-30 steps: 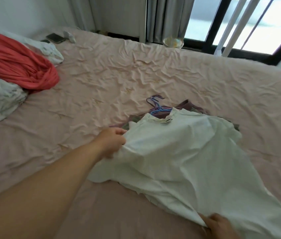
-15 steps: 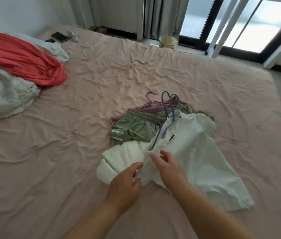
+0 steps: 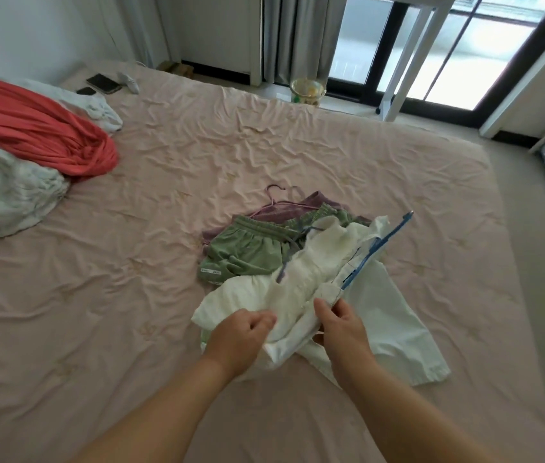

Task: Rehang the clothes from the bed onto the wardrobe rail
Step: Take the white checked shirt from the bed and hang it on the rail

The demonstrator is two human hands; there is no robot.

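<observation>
Broadly, a wide bed with a wrinkled pale pink sheet (image 3: 197, 168) fills the view. At its far left lies a bunched coral-red blanket (image 3: 40, 128) over a crumpled white cover (image 3: 3, 198). Near the middle, a white cotton garment (image 3: 348, 295) sprawls partly over green shorts with an elastic waistband (image 3: 247, 248). The left hand (image 3: 241, 332) has its grip clamped on the garment's near fold; the right hand (image 3: 341, 325) pinches fabric just beside it. A blue plastic hanger (image 3: 378, 248) pokes out on the right.
</observation>
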